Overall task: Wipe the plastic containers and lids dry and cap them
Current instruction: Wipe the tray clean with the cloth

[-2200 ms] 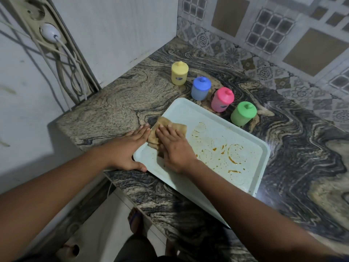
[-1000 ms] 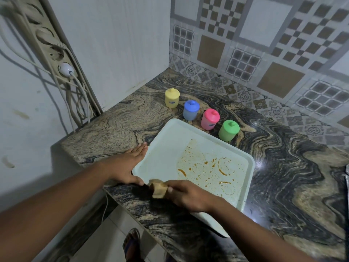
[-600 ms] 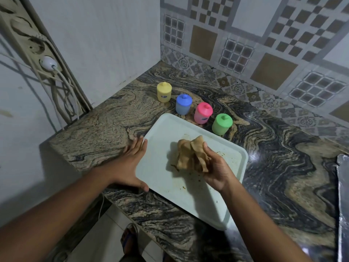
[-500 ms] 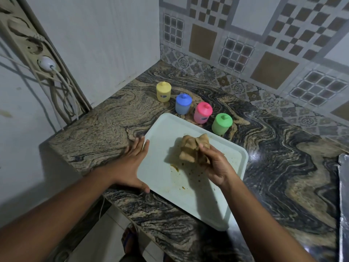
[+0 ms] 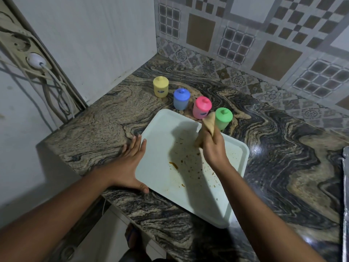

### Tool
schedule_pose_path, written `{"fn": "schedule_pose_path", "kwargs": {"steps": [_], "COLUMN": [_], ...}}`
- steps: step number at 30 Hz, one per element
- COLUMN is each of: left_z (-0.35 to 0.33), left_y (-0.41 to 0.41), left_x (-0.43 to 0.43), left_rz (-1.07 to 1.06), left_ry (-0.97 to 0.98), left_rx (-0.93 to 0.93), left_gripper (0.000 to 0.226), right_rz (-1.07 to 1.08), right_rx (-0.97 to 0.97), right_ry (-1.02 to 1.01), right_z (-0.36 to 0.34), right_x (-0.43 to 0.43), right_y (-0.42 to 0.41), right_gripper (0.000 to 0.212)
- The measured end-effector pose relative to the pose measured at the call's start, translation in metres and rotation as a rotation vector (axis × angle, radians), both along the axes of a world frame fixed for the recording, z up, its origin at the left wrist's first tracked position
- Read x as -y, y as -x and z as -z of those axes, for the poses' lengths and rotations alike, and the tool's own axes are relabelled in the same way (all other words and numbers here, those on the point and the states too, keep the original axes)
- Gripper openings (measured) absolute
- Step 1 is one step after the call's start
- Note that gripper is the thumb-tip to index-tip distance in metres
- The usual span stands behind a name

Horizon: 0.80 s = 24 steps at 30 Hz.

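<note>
Several small capped plastic containers stand in a row on the marble counter behind the tray: yellow (image 5: 160, 89), blue (image 5: 181, 99), pink (image 5: 201, 107) and green (image 5: 223, 118). A pale tray (image 5: 156, 167) with brown smears lies in front of them, its near corner over the counter edge. My right hand (image 5: 213, 148) grips a bunched tan cloth (image 5: 208, 124) and holds it raised above the tray's far side, partly in front of the green container. My left hand (image 5: 130, 163) rests flat against the tray's left edge with fingers straight.
A power strip (image 5: 28, 53) with a plugged white cable hangs on the left wall. Tiled walls close the counter corner behind the containers. A dark metallic edge (image 5: 345, 186) shows at the far right. A foot (image 5: 132, 241) is visible on the floor below the counter edge.
My right hand wiped the tray toward its near edge, then lifted the cloth and carried it up toward the far side near the green container. The left hand stays at the tray's edge.
</note>
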State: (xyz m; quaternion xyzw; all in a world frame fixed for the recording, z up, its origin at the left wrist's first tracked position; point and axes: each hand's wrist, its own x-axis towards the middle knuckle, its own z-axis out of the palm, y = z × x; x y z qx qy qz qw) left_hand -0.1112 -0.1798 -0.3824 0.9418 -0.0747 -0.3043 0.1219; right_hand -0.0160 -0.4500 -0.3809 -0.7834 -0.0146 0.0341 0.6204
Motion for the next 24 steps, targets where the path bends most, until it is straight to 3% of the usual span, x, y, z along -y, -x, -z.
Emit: {"fn": "schedule_pose_path", "kwargs": {"steps": [3,8,16,24], "left_z": [0.001,0.003,0.008,0.010], "left_y": [0.001,0.000,0.001,0.004], "left_x": [0.002,0.004,0.006,0.006], "left_rz": [-0.020,-0.021,-0.033,-0.042], "left_ry": [-0.001,-0.009,-0.043,-0.062], "left_rx": [-0.004,-0.018,-0.008,0.018], "left_gripper": [0.161,0.161,0.158,0.158], "right_rz": [-0.240,-0.666,-0.638,-0.912], "right_rx": [0.316,0.264,0.236,0.286], "right_ry": [0.433,0.932,0.874,0.780], "right_z": [0.013,0.049,0.054,0.055], "right_x": [-0.009,-0.020,-0.015,-0.005], "right_y": [-0.016,-0.032,-0.038,0.033], "right_gripper": [0.069,0.070,0.083,0.075]}}
